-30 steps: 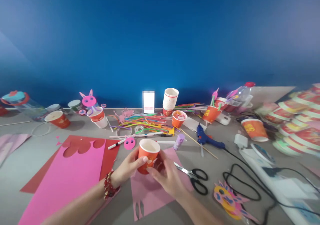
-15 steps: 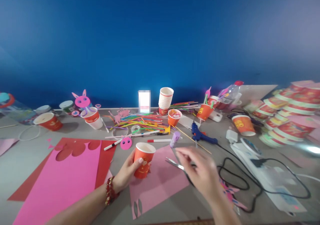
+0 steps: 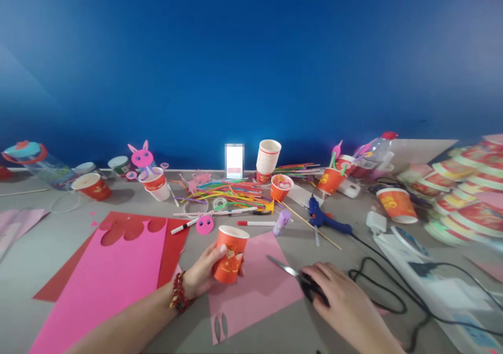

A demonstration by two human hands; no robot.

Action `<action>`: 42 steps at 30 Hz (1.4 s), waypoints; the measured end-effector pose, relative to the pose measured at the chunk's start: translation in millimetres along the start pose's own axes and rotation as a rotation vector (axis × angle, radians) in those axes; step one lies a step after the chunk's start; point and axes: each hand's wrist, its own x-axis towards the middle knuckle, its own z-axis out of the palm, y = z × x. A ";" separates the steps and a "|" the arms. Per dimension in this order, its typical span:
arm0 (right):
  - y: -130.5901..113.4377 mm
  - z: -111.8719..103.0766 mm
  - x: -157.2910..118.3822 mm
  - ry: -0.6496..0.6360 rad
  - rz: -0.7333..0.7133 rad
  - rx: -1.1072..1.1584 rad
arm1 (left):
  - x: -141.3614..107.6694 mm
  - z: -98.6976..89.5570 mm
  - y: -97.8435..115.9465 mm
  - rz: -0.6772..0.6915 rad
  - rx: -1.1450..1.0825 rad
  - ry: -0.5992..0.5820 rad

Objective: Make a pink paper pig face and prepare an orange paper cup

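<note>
An orange-red paper cup (image 3: 231, 254) stands upright in my left hand (image 3: 206, 270), whose fingers and thumb wrap round its side over the pink paper. My right hand (image 3: 341, 296) has its fingers closed over the black handles of a pair of scissors (image 3: 288, 271). Pointing left, the blades lie closed or nearly so above the light pink paper (image 3: 255, 296). Two leaf-shaped slots show at that sheet's lower left. Beyond the cup are a round pink face cutout (image 3: 205, 224) and a purple glue stick (image 3: 282, 223).
Bright pink (image 3: 113, 275) and red sheets lie at left. Colourful pipe cleaners (image 3: 228, 192) and stacked cups (image 3: 268, 157) are at the back. A blue glue gun (image 3: 326, 217), its black cord and a white power strip (image 3: 432, 286) occupy the right. A pink rabbit figure (image 3: 142, 158) stands back left.
My right hand has come down from above the scissors onto their handles. My left hand still holds the cup. The view has shifted slightly left.
</note>
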 end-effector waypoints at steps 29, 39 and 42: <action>-112.5 18.0 56.7 0.217 0.220 1.072 | -3.9 -2.4 20.0 0.126 -0.338 -0.274; -116.9 20.0 68.1 0.109 0.155 1.199 | -3.4 -9.8 5.1 0.055 -0.335 -0.438; -117.1 16.7 71.0 0.106 0.162 1.170 | -3.9 -7.4 6.6 0.044 -0.354 -0.459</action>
